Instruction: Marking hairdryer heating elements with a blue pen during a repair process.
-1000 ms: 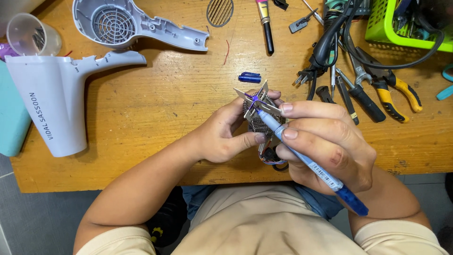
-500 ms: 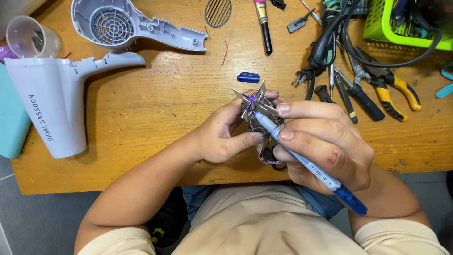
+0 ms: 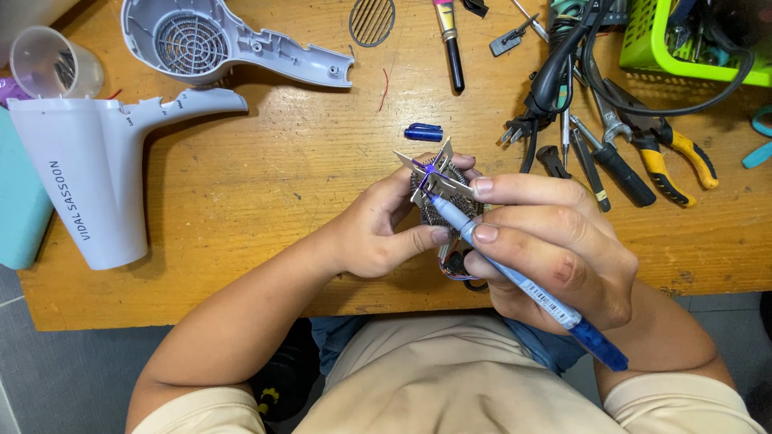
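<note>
My left hand (image 3: 378, 229) grips a hair dryer heating element (image 3: 441, 191), a coil of wire around flat silvery plates, just above the wooden table's near edge. My right hand (image 3: 555, 249) holds a blue pen (image 3: 523, 283) like a writing tool, its tip touching the purple-marked centre of the element's top plate. Thin wires hang from the element below my fingers. A small blue pen cap (image 3: 423, 132) lies on the table just beyond the hands.
Two white hair dryer shell halves (image 3: 233, 44) (image 3: 88, 173) lie at the left, beside a clear plastic cup (image 3: 52, 64). An oval grille (image 3: 371, 20) sits at the top. Black cable (image 3: 555, 76), pliers (image 3: 667, 149), screwdrivers and a green basket (image 3: 691, 48) crowd the right.
Both hands and the element sit in nearly the same place; the pen tip stays on the top plate with only slight shifting.
</note>
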